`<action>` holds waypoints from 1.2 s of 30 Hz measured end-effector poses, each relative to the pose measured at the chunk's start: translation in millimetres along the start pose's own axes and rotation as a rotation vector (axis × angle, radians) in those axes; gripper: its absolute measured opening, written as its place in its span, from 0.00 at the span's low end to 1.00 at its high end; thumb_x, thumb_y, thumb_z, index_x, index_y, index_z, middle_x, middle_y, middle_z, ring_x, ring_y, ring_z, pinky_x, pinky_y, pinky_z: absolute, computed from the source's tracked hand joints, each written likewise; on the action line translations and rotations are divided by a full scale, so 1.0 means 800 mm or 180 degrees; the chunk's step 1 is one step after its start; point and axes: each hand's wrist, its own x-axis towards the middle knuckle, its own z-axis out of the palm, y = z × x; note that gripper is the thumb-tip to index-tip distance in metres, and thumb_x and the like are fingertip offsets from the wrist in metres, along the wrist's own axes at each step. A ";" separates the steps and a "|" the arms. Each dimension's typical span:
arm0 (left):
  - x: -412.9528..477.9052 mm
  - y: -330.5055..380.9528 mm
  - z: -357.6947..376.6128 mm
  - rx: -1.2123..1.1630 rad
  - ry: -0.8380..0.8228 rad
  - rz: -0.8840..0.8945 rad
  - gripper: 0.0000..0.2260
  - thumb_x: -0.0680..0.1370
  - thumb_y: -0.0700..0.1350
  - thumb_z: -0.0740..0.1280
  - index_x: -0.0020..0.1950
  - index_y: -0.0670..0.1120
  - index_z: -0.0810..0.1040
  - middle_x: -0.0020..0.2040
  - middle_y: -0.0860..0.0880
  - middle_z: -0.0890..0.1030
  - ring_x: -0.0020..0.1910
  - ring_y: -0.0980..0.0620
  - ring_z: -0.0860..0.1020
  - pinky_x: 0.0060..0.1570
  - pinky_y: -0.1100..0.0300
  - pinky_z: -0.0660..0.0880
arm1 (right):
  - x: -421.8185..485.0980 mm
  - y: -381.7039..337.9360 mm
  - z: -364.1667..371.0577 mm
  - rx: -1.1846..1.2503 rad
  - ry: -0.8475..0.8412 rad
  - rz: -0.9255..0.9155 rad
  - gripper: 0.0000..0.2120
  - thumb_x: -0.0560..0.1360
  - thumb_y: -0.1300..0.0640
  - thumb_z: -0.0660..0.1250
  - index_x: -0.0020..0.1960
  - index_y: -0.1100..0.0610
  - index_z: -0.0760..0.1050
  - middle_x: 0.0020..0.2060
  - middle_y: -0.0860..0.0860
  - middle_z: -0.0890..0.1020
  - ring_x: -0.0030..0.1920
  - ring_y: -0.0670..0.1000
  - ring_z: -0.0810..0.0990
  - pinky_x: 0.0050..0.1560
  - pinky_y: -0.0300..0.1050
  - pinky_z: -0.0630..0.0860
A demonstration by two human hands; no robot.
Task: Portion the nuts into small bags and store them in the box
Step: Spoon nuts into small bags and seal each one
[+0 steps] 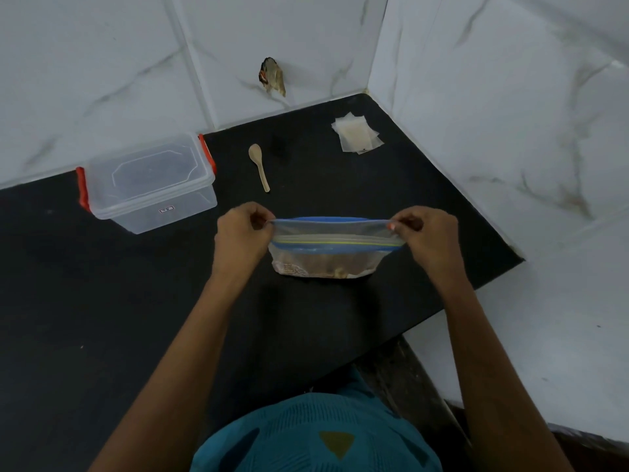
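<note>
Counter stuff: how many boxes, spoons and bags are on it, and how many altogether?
box: 1
spoon: 1
big bag: 1, pinched at its top corners by the left hand and the right hand
small bags: 1 pile, too overlapped to count
Total: 4, counting the pile as 1

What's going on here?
A person pinches the top corners of the zip bag of nuts, left hand and right hand one each, stretching it over the black counter. The clear box is closed; the wooden spoon and small bags lie untouched beyond.
</note>
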 end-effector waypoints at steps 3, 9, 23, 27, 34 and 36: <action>0.008 0.001 -0.010 0.0127 -0.0028 0.0122 0.07 0.76 0.38 0.65 0.54 0.45 0.76 0.49 0.52 0.74 0.46 0.60 0.73 0.36 0.71 0.68 | 0.002 0.003 -0.016 -0.0178 -0.0279 -0.0620 0.07 0.72 0.65 0.69 0.49 0.64 0.78 0.43 0.55 0.79 0.42 0.47 0.78 0.40 0.31 0.72; 0.011 0.004 -0.014 0.0408 -0.0016 0.0394 0.09 0.76 0.38 0.65 0.55 0.44 0.76 0.52 0.48 0.77 0.49 0.59 0.73 0.44 0.68 0.70 | 0.011 0.004 -0.022 0.0053 -0.0231 -0.0410 0.05 0.71 0.63 0.70 0.47 0.59 0.78 0.40 0.50 0.79 0.38 0.40 0.77 0.37 0.29 0.74; 0.014 0.006 -0.011 0.0717 -0.0771 0.0739 0.11 0.79 0.41 0.61 0.59 0.41 0.76 0.53 0.47 0.76 0.51 0.54 0.74 0.51 0.63 0.69 | 0.004 0.007 -0.009 0.0521 -0.0406 0.0264 0.11 0.73 0.66 0.66 0.53 0.56 0.77 0.44 0.47 0.78 0.42 0.41 0.76 0.41 0.32 0.73; 0.035 0.007 -0.020 0.0431 -0.1574 0.0356 0.08 0.80 0.41 0.58 0.52 0.43 0.76 0.48 0.49 0.75 0.50 0.53 0.74 0.49 0.62 0.68 | 0.022 0.002 -0.023 0.0619 -0.1163 0.0549 0.09 0.72 0.67 0.65 0.46 0.54 0.77 0.42 0.49 0.80 0.43 0.44 0.79 0.40 0.36 0.75; 0.050 0.003 -0.015 -0.1219 -0.2087 -0.1431 0.06 0.79 0.43 0.59 0.47 0.46 0.75 0.44 0.47 0.76 0.43 0.54 0.74 0.43 0.63 0.71 | 0.046 0.026 -0.018 0.2062 -0.1890 0.1562 0.14 0.74 0.69 0.57 0.54 0.55 0.74 0.44 0.54 0.80 0.42 0.49 0.80 0.39 0.40 0.77; 0.051 -0.005 -0.011 -0.1767 -0.2091 -0.1809 0.05 0.79 0.43 0.60 0.47 0.45 0.75 0.44 0.47 0.77 0.42 0.54 0.74 0.43 0.63 0.71 | 0.045 0.037 -0.010 0.2908 -0.1769 0.1878 0.12 0.73 0.68 0.59 0.51 0.55 0.72 0.43 0.55 0.80 0.39 0.49 0.81 0.37 0.40 0.79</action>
